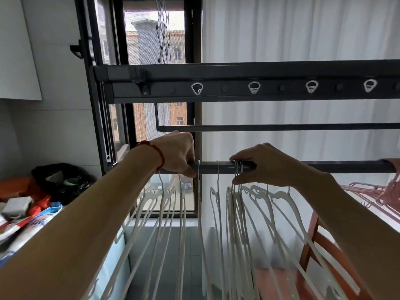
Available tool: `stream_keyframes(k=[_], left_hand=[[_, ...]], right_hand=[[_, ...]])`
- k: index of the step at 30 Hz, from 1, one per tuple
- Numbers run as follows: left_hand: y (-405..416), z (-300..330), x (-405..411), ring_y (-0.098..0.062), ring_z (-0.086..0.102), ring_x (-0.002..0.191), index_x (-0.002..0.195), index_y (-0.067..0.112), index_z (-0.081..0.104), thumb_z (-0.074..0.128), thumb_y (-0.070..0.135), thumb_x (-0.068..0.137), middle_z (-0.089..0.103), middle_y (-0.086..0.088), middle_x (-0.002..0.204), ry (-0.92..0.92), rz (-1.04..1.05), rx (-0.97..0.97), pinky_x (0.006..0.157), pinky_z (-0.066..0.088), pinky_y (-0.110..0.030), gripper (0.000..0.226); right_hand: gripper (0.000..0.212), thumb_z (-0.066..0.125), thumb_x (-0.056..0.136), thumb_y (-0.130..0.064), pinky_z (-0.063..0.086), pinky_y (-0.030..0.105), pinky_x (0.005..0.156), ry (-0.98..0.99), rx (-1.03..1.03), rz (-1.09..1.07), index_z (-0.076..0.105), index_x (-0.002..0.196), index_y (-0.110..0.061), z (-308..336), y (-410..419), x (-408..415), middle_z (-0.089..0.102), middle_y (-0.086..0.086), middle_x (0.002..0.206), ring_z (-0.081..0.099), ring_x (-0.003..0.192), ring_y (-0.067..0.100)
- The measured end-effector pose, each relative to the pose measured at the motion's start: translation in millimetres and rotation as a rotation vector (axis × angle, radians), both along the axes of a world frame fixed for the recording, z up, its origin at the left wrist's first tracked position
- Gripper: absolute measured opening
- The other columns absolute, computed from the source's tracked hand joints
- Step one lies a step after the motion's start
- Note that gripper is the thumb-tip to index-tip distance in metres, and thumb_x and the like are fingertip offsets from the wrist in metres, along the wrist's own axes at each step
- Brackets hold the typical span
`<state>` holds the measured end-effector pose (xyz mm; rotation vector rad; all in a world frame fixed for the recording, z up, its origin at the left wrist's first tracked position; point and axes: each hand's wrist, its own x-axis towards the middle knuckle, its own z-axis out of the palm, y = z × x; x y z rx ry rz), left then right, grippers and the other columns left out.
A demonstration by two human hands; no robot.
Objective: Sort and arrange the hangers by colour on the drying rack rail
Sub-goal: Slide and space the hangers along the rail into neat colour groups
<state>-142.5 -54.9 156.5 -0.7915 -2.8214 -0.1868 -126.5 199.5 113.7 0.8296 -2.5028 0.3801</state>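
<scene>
1. Head view shows both hands up at the dark drying rack rail (225, 167), which I take as the landmark for every place below
2. Left hand (179, 153) sits on the rail near its window end; its grip is curled over the bar, with the thumb against the hook of a lone white hanger (199, 191). Whether the fingers actually pinch that hook I cannot tell
3. Right hand (263, 164) is further along the rail; its grip is narrow, fingertips and thumb closed round a tight bunch of white hanger hooks (237, 167) where they cross the bar
4. White hangers (236, 213) hang below the rail from the left hand to past the right wrist, some spread out, some packed. Pink hangers (372, 192) hang at the far end of the rail beyond the right arm, well apart from the whites
5. The step in hand looks like closing up the white group. To do it well, I judge: slide the hooks along the bar rather than lifting them, keep the bunch pinched just under the rail so none twists or unhooks, and bring the loose ones over one at a time
6. Watch the bodies below the rail; they overlap and may snag when pushed together
</scene>
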Motion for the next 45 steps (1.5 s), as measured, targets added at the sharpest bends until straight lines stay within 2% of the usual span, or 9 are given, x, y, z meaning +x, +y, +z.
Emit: stream_keyframes(k=[5,8,14,16,24,29,35,39,45], left_hand=[[1.0,-0.7,-2.5,-0.014,0.062,0.104,0.091,0.024,0.08,0.084,0.037,0.075,0.072,0.004,0.104,0.008,-0.001,-0.008,0.082,0.042,-0.028,0.02],[1.5,-0.8,-3.0,-0.014,0.062,0.102,0.091,0.023,0.08,0.084,0.037,0.075,0.072,0.004,0.103,0.008,-0.001,-0.012,0.08,0.042,-0.027,0.021],[3.5,1.0,-4.5,-0.007,0.059,0.09,0.091,0.023,0.081,0.084,0.037,0.075,0.072,0.006,0.096,0.013,0.0,-0.027,0.069,0.04,-0.02,0.021],[3.9,0.9,-4.9,-0.006,0.058,0.09,0.091,0.023,0.081,0.084,0.038,0.075,0.071,0.006,0.095,0.011,0.006,-0.033,0.074,0.041,-0.022,0.022],[5.0,1.4,-3.5,-0.005,0.06,0.088,0.089,0.023,0.081,0.085,0.037,0.074,0.072,0.007,0.092,0.004,0.023,-0.033,0.076,0.044,-0.024,0.021],[5.0,0.5,-5.9,-0.008,0.062,0.09,0.09,0.022,0.081,0.085,0.037,0.074,0.073,0.006,0.092,-0.008,0.023,-0.033,0.073,0.044,-0.021,0.022],[4.6,3.0,-6.8,-0.008,0.063,0.092,0.087,0.026,0.081,0.086,0.039,0.071,0.074,0.01,0.09,-0.031,0.029,-0.036,0.086,0.053,-0.03,0.022],[5.7,3.0,-7.0,-0.007,0.063,0.089,0.088,0.025,0.081,0.086,0.039,0.072,0.073,0.01,0.088,-0.026,0.03,-0.042,0.076,0.047,-0.024,0.022],[6.3,2.0,-7.5,-0.009,0.062,0.093,0.088,0.024,0.08,0.086,0.039,0.071,0.072,0.009,0.093,-0.012,0.05,-0.036,0.079,0.046,-0.025,0.024]], right_hand=[[0.048,0.077,0.075,-0.05,0.048,0.021,0.07,0.0,0.006,-0.025,0.072,0.105,-0.012,-0.3,3.0,-1.5,0.069,0.0,0.081,0.062,0.072,0.012],[0.051,0.076,0.074,-0.051,0.051,0.017,0.072,-0.003,0.006,-0.031,0.072,0.11,-0.015,0.3,6.9,1.1,0.071,-0.005,0.087,0.064,0.076,0.007],[0.055,0.079,0.074,-0.049,0.041,0.002,0.072,-0.037,0.002,-0.059,0.069,0.121,-0.021,-0.1,20.8,-1.8,0.066,-0.019,0.092,0.059,0.084,-0.012],[0.06,0.079,0.073,-0.051,0.041,0.001,0.071,-0.047,-0.004,-0.076,0.067,0.124,-0.023,-0.6,24.9,-2.0,0.064,-0.022,0.096,0.059,0.085,-0.015],[0.064,0.071,0.069,-0.059,0.045,0.003,0.072,-0.04,0.024,-0.076,0.067,0.124,-0.027,0.9,31.6,3.1,0.071,-0.015,0.105,0.063,0.085,-0.007],[0.062,0.073,0.072,-0.058,0.041,0.002,0.069,-0.05,0.057,-0.087,0.067,0.124,-0.027,3.9,35.5,4.4,0.064,-0.023,0.099,0.061,0.082,-0.01],[0.059,0.075,0.071,-0.055,0.043,0.003,0.071,-0.047,0.061,-0.076,0.068,0.123,-0.027,4.4,38.1,4.5,0.067,-0.019,0.1,0.064,0.085,-0.003],[0.058,0.077,0.073,-0.054,0.045,0.008,0.074,-0.046,0.065,-0.078,0.067,0.123,-0.027,4.1,41.0,2.4,0.071,-0.013,0.104,0.066,0.088,0.005],[0.053,0.079,0.076,-0.049,0.04,0.002,0.069,-0.029,0.073,-0.086,0.068,0.121,-0.024,3.6,42.3,3.2,0.066,-0.018,0.094,0.061,0.08,-0.006]])
